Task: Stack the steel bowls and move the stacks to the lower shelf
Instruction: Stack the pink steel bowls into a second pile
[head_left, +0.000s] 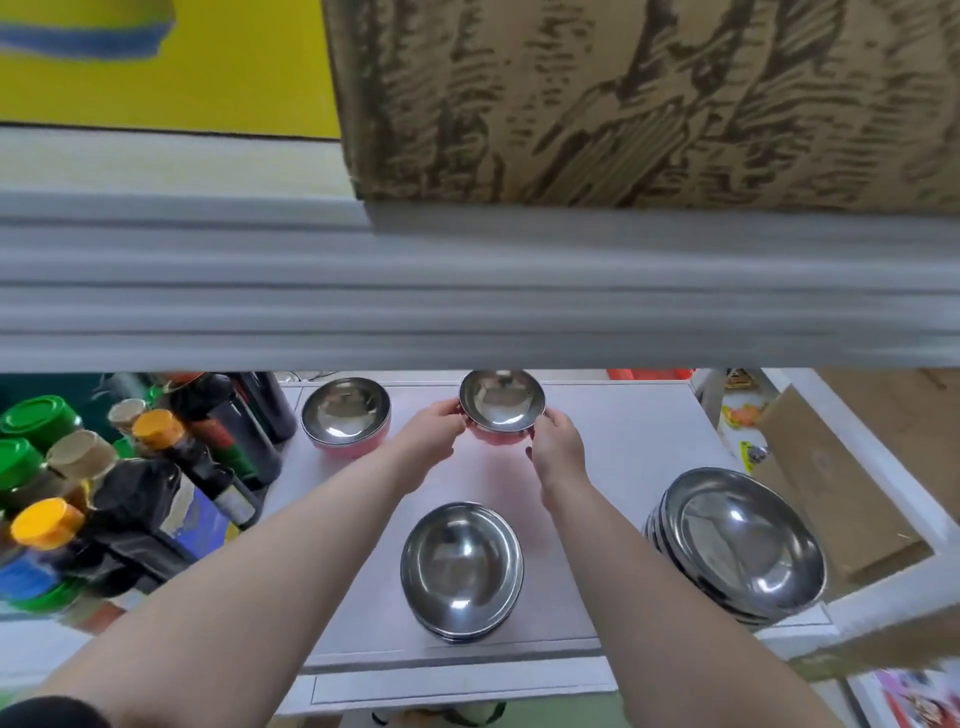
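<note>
Here, in the head view, four groups of steel bowls sit on the grey shelf (623, 467): a pink-sided bowl (502, 407) at upper centre, a second pink-sided bowl (345, 418) to its left, a small stack (461, 569) at lower centre, and a larger stack (743, 543) at lower right. The left hand (434, 431) and right hand (558, 447) clasp the centre bowl from either side. Bottles (156, 467) crowd the left edge; their labels are too blurred to read. A cardboard box (649, 98) fills the upper right.
</note>
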